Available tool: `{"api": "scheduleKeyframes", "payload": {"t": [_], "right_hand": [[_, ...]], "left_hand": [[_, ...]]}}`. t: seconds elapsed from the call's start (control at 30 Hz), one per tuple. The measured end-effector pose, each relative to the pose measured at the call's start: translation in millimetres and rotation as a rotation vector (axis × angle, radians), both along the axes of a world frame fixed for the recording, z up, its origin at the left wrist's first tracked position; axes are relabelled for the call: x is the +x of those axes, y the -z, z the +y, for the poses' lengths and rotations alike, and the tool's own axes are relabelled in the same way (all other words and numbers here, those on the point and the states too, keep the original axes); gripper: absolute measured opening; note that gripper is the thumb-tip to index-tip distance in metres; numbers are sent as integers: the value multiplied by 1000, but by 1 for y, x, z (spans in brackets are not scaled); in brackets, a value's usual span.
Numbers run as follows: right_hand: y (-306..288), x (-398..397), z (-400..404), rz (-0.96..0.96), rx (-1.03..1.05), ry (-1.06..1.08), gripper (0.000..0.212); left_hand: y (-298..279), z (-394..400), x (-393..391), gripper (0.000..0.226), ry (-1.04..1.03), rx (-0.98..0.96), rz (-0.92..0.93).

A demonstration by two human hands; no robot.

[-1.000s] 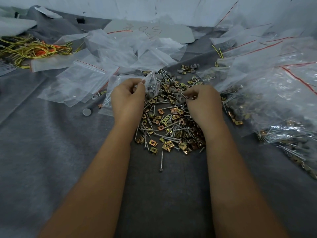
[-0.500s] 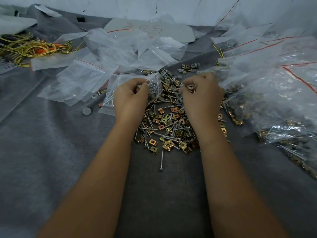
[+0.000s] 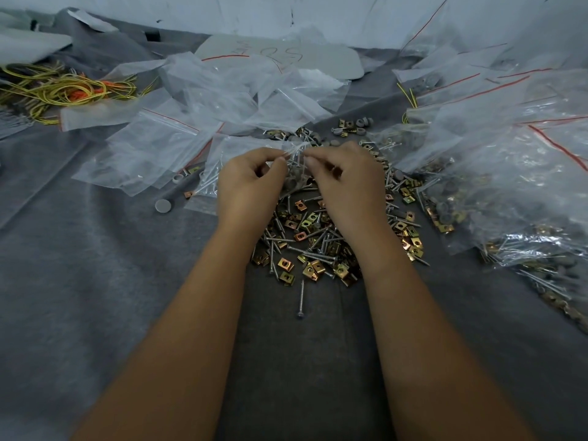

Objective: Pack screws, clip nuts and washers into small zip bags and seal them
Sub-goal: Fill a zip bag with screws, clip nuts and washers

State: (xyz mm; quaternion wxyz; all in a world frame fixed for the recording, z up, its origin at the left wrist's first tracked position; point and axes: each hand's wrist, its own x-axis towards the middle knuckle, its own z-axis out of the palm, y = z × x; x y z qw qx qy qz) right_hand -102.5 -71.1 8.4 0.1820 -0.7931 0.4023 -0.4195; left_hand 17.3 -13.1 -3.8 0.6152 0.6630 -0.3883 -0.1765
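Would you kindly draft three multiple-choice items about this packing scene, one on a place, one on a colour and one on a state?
1. Where does the single screw apart from the pile lie?
A. Nearer the camera than the pile, between the forearms
B. On the yellow wires
C. Inside a bag on the right

2. What colour is the seal line on the empty zip bags?
A. Blue
B. Red
C. Green

3. What is the left hand doing?
A. Lying flat on the cloth
B. Pinching the small zip bag
C. Holding a wire

Answers:
1. A, it lies alone on the grey cloth below the pile of hardware.
2. B, a thin red line runs along the bag mouths.
3. B, its thumb and fingers close on the clear plastic, opposite the right hand.
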Motion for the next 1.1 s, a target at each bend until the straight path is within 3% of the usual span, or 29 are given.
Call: {"api": "scheduleKeyframes", "payload": {"t": [0.17, 0.37, 0.47, 0.63, 0.83, 0.9, 1.03, 1.1], "right_hand": [[-3, -11, -6, -79, 60, 149, 15], [-2, -20, -13, 327, 218, 230, 27], [4, -18, -14, 421, 156, 235, 25], [5, -18, -16, 383, 80, 236, 17], [3, -19, -17, 348, 65, 250, 26], [1, -19, -15, 260, 72, 253, 32], [-5, -11, -6, -33, 9, 104, 10], [-4, -3, 0, -42, -65, 28, 8]], "left_hand": [[2, -2, 3, 24, -48, 11, 26], [2, -2, 2, 26, -46, -5, 23], [2, -3, 2, 25, -47, -9, 36], [3, -3, 2, 23, -36, -13, 59], [2, -3, 2, 24, -42, -9, 44], [2, -3, 2, 26, -45, -9, 36], [1, -3, 2, 27, -45, 6, 2], [0, -2, 1, 24, -31, 16, -26]]}}
